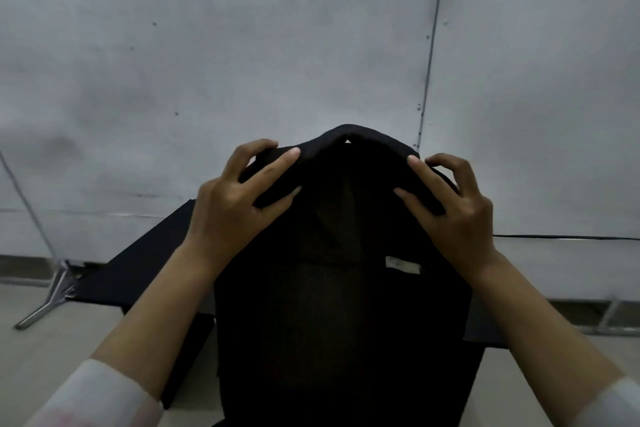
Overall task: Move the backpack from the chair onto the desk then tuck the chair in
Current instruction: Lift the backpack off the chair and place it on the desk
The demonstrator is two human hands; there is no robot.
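A tall black chair back (343, 305) with a mesh-like middle and a small white label fills the centre of the view. My left hand (235, 208) grips its top rim on the left, fingers curled over the edge. On the right of the same rim, my right hand (453, 215) holds it the same way. The black desk (138, 263) lies just behind the chair back, against the wall. I cannot make out the backpack as a separate thing among the dark shapes.
A pale grey panelled wall (242, 45) stands close behind the desk. A metal leg (48, 298) slants down to the light floor at the left. A thin black cable (571, 237) runs along the wall at the right.
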